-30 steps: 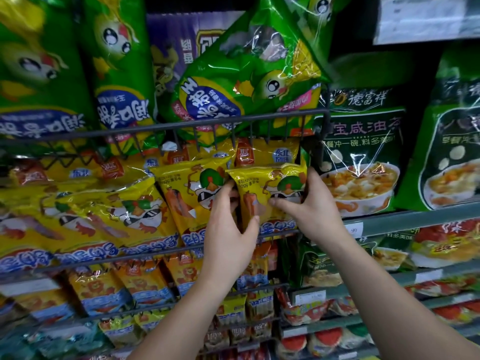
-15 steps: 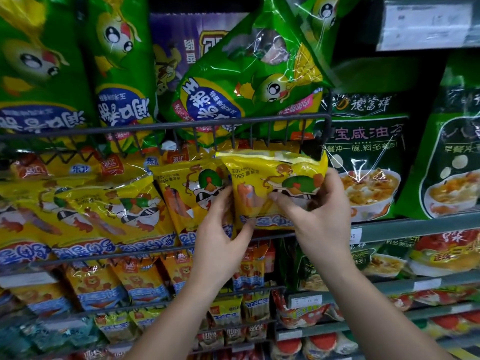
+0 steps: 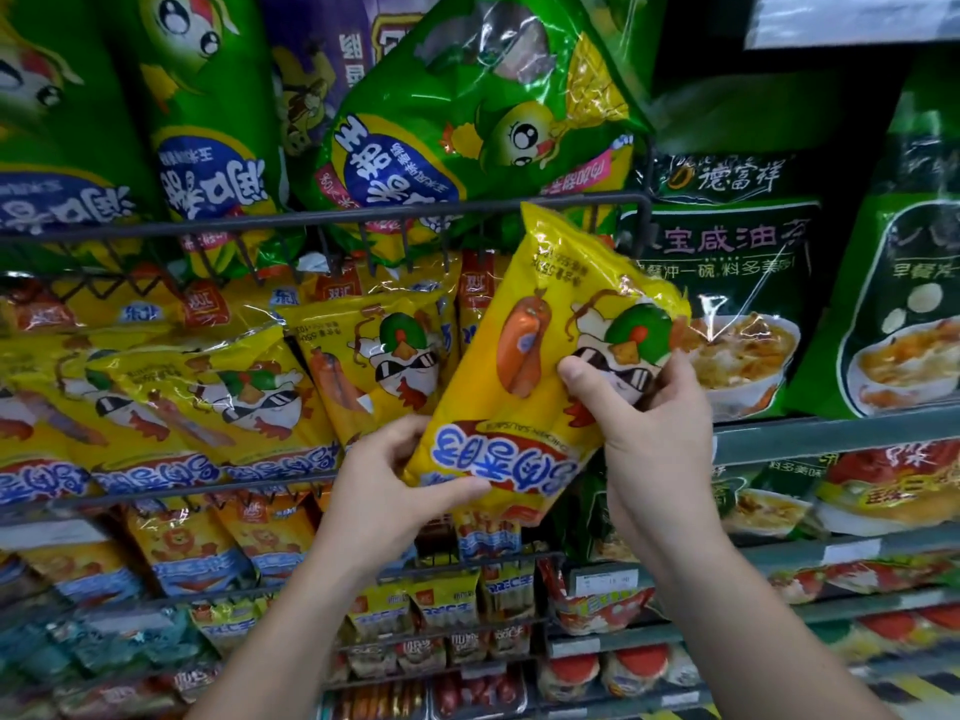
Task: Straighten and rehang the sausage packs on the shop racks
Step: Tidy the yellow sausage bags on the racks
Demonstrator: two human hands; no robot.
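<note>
Shop racks crowded with packets fill the view. At the middle, a yellow sausage pack (image 3: 540, 366) is held off the rack, its long axis tilted from 7 to 1 o'clock, its top corner level with the wire rail (image 3: 363, 218) at 12 o'clock. Its lower corner is clasped by the left hand (image 3: 384, 491). Its right edge is gripped by the right hand (image 3: 649, 433), judged nearer the top. Hanging yellow packs (image 3: 374, 366) are seen at 9 o'clock, green bags (image 3: 467, 122) above, and soup packets (image 3: 727, 283) at 3 o'clock.
</note>
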